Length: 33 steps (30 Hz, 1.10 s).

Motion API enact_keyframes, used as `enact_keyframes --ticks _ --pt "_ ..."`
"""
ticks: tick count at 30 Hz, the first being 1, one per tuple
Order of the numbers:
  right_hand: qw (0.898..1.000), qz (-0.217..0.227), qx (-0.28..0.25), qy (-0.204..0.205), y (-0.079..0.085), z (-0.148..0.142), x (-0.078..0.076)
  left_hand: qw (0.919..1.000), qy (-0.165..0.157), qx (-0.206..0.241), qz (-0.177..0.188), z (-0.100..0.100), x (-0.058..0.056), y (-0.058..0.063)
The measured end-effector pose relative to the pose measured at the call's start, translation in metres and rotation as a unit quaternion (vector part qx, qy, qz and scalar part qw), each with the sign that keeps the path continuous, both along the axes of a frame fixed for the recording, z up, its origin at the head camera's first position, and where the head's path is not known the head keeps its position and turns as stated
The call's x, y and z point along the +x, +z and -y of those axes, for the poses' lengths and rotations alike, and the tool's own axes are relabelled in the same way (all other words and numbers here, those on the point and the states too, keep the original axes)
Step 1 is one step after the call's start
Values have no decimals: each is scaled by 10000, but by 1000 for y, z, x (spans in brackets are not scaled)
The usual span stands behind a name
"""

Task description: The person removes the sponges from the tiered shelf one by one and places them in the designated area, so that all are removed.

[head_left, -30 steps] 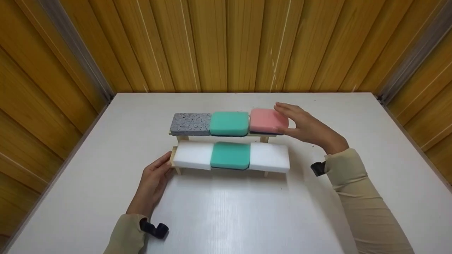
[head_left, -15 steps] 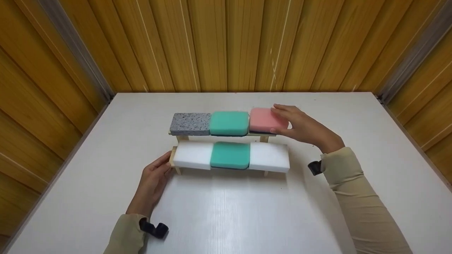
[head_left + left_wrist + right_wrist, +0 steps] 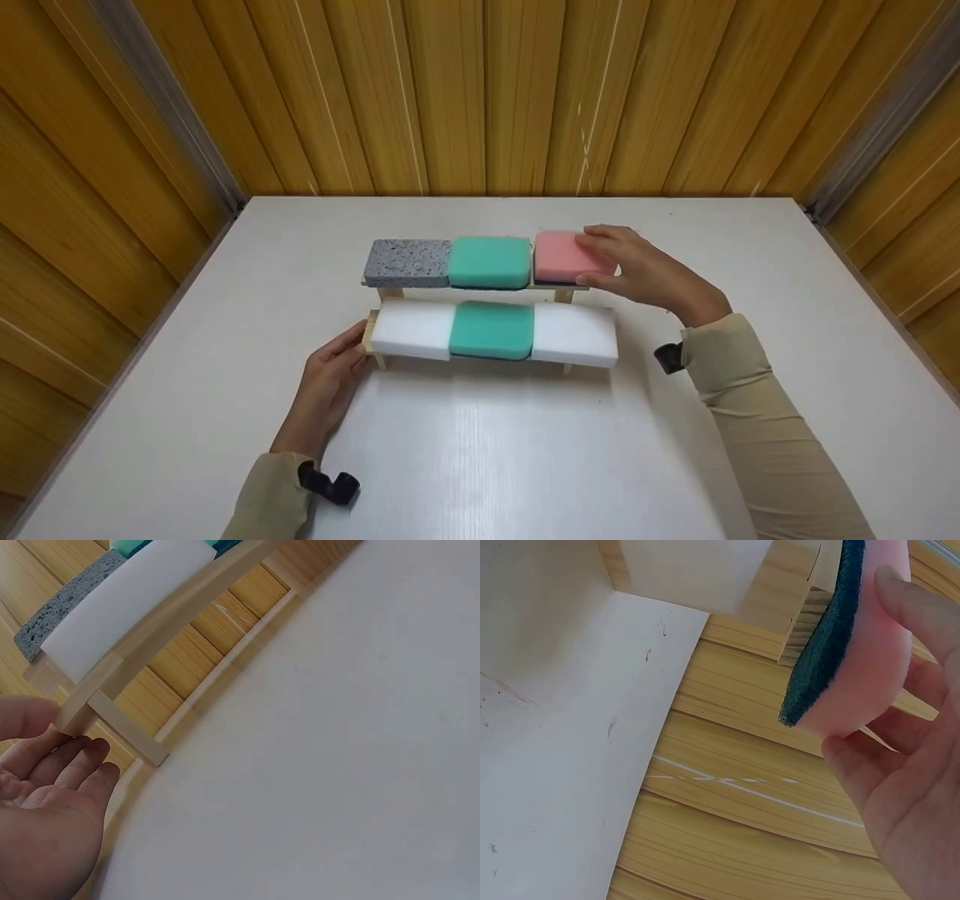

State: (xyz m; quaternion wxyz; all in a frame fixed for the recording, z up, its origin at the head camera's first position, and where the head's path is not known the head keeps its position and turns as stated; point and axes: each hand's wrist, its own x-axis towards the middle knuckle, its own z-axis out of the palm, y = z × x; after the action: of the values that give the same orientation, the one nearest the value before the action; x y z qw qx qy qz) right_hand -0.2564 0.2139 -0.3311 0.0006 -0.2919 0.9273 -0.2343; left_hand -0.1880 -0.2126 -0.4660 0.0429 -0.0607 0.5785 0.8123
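A small wooden two-tier rack stands on the white table. Its rear tier bears a grey speckled sponge, a green sponge and a pink sponge with a dark green scouring layer underneath. Along the front tier lie a white sponge, a second green sponge and another white sponge. My left hand holds the rack's left end, thumb above and fingers below. With thumb and fingers, my right hand grips the pink sponge, which overhangs the rack's right end.
The white table spreads around the rack. Behind it rises a ribbed, wood-patterned wall, with similar walls at both sides. Each sleeve cuff carries a black strap piece.
My right hand has shifted slightly left and closed in on the pink sponge, its thumb now farther along the front edge. The left hand stays on the rack's end.
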Motion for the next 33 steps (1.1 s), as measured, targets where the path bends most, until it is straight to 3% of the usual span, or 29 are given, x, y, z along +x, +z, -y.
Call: enact_keyframes --ticks 12,22,33 --pt "9998 90 161 36 3 -2 -1 10000 -4 -53 25 1 -1 -1" --pt "9990 -386 -2 222 2 -3 0 10000 18 -36 72 1 -1 0" --pt "9982 -555 -87 214 0 -10 2 10000 14 -27 85 1 0 2"
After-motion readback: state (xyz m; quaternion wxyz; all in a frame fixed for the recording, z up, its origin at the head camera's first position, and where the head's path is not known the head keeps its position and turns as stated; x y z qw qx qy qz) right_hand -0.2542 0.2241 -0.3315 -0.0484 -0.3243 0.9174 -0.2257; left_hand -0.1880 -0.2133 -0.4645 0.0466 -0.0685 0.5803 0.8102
